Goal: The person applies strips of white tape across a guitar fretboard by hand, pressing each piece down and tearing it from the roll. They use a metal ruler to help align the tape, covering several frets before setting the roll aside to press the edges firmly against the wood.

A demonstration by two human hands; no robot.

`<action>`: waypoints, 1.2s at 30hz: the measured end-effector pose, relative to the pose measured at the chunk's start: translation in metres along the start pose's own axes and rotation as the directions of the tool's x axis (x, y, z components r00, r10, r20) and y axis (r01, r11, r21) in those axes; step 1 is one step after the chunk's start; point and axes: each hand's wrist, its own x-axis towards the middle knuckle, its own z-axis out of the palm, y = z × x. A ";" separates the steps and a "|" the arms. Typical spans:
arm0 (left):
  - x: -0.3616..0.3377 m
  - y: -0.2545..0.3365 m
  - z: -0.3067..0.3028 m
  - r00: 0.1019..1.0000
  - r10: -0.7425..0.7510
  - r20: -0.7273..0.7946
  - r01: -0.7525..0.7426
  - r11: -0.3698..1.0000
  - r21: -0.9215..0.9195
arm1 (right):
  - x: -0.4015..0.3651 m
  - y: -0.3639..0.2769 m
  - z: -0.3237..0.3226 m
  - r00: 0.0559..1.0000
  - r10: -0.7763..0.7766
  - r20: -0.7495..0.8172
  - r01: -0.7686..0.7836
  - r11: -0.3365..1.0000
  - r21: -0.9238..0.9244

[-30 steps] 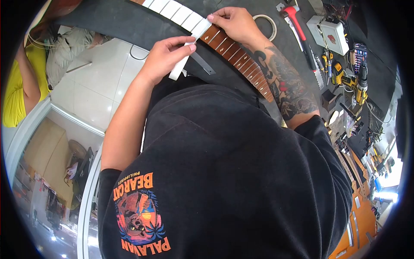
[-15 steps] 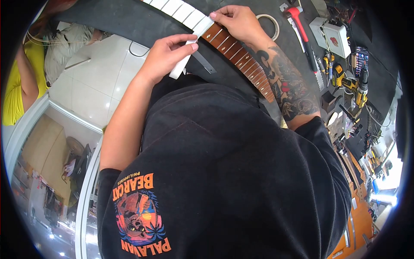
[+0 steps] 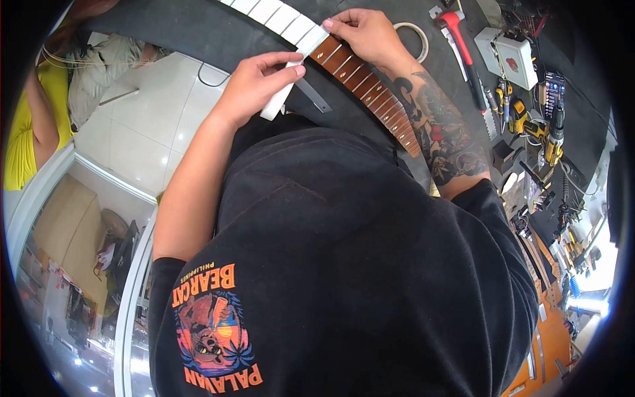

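A guitar neck (image 3: 364,85) with a brown fretboard, metal frets and pale inlays lies slantwise on the dark bench. White masking tape (image 3: 274,18) covers the wood between the frets on its upper-left part. My left hand (image 3: 254,86) grips a roll of tape (image 3: 272,107) at the near edge of the neck, thumb and fingers closed on it. From the roll a strip crosses the fretboard beside the taped part. At the far edge, my right hand (image 3: 369,38) pinches that strip's other end with its thumb and fingertips. A flat metal ruler (image 3: 313,96) lies just below the neck.
Another tape roll (image 3: 422,41) lies beyond my right wrist. Farther right are a red-and-black hammer (image 3: 461,49), a white box (image 3: 508,58), a saw blade (image 3: 489,123) and yellow power drills (image 3: 554,142). A person in a yellow top (image 3: 49,106) is at the left.
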 end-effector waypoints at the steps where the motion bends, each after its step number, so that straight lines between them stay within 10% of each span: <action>1: 0.000 -0.001 0.000 1.000 0.001 0.000 -0.001 1.000 -0.004 | 0.000 -0.001 0.000 1.000 0.001 0.000 -0.001 1.000 -0.007; 36: 0.015 0.002 -0.007 0.995 -0.089 0.036 0.089 0.996 0.017 | -0.001 -0.004 0.007 0.995 0.045 -0.088 -0.055 0.992 -0.114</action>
